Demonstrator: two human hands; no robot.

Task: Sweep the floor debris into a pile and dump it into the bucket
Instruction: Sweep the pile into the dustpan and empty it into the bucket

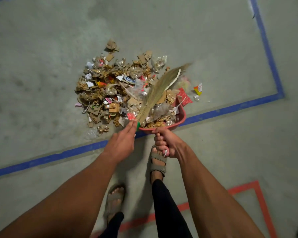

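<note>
So left hand (123, 141) is gripping the broom (159, 91), fingers mostly hidden | right hand (165, 143) is fisting tight on the dustpan (181, 117) handle | debris pile (113, 90) is sitting just far-left of the pan

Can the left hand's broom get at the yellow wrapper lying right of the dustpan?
Probably yes: the broom bristles already fan out near the yellow wrapper, with only loose scraps between them.

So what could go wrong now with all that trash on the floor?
1. The dustpan already looks heaped, so scraps might tumble out when the right hand lifts it.
2. The broom, held by the left hand, looks blurred, perhaps from a fast stroke; light wrappers like the yellow scrap might scatter away from the pile.
3. No bucket is in view, so carrying could spill some.
</note>
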